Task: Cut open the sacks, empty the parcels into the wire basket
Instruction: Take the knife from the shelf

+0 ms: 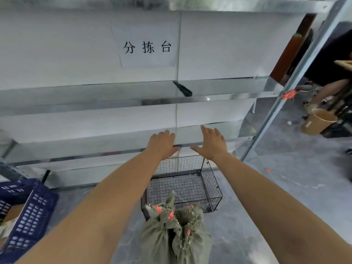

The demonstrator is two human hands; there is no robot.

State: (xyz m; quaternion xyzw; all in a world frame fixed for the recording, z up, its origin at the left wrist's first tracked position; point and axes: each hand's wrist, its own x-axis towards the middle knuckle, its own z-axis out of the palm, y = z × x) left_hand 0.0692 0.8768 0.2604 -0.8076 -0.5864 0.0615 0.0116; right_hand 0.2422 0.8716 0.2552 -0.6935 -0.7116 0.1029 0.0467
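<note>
Two grey-green woven sacks [171,231], tied shut with red tags, stand on the floor at the bottom centre. Just behind them sits a black wire basket [190,185] with nothing inside. Both arms reach forward above the basket. My left hand [162,142] and my right hand [211,142] are held flat, palms down, fingers apart, over the edge of the lower metal shelf [85,147]; neither holds anything. A dark cutter [182,88] lies on the metal shelf above, higher than the hands.
A blue plastic crate [28,210] holding cardboard stands at the left on the floor. The shelf frame's slanted metal post [282,103] rises at the right. Beyond it a person sits near a brown paper bag [317,121]. Grey floor lies right of the basket.
</note>
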